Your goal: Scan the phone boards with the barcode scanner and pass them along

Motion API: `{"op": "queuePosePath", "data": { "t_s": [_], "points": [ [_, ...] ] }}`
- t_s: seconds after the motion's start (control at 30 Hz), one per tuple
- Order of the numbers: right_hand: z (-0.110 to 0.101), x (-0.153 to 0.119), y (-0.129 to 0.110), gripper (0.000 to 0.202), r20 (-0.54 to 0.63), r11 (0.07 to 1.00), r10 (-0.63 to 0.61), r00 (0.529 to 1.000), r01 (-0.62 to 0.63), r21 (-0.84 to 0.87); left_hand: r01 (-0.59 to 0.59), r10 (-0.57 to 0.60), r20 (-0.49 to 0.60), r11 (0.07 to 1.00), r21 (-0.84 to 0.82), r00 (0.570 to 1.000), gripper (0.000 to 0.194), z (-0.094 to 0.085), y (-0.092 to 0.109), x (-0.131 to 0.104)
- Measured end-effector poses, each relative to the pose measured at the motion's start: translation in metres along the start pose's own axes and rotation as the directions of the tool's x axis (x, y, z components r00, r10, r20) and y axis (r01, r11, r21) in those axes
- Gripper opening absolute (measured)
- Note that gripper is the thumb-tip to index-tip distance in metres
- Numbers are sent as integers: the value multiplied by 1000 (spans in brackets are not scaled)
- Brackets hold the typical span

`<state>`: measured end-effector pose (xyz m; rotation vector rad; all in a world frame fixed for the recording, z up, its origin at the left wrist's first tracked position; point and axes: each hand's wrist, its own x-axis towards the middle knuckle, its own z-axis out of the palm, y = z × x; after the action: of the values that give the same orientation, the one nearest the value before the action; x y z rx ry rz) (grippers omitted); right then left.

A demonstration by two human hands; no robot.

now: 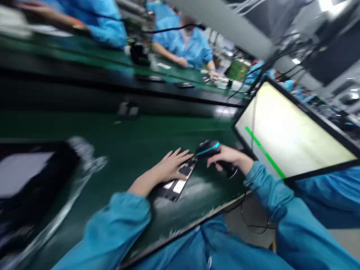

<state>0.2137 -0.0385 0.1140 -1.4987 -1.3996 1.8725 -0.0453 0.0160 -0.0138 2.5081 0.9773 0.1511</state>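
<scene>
My left hand lies with its fingers spread over a flat black phone-like unit on the green bench top. White label patches show on the unit beside my thumb; the hand hides much of its upper side. In my right hand is a black barcode scanner with a lit blue stripe. My fingers wrap round its handle, and its head is close to the far end of the unit.
A monitor with a green bar stands at the right. At the left lies a black tray with clear plastic wrap. A small dark item sits at the back. Co-workers in blue sit across the raised ledge.
</scene>
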Motion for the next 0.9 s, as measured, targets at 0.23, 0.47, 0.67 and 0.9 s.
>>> {"op": "queuePosePath", "data": {
  "t_s": [0.23, 0.47, 0.67, 0.9],
  "points": [
    [35, 12, 83, 34, -80, 961, -108, 991, 124, 246, -4, 43, -245, 988, 154, 969, 39, 15, 2, 33],
    [57, 47, 60, 44, -100, 903, -137, 986, 165, 396, 324, -348, -442, 937, -132, 827, 30, 1, 53, 19],
    [41, 94, 52, 48, -58, 900, -153, 987, 163, 404, 451, -518, -622, 847, -280, 587, 29, -69, -24, -69],
    [32, 110, 67, 39, -17, 863, -159, 987, 147, 483, 931, -734, -657, 338, -138, 169, 30, -170, -109, -269]
  ]
}}
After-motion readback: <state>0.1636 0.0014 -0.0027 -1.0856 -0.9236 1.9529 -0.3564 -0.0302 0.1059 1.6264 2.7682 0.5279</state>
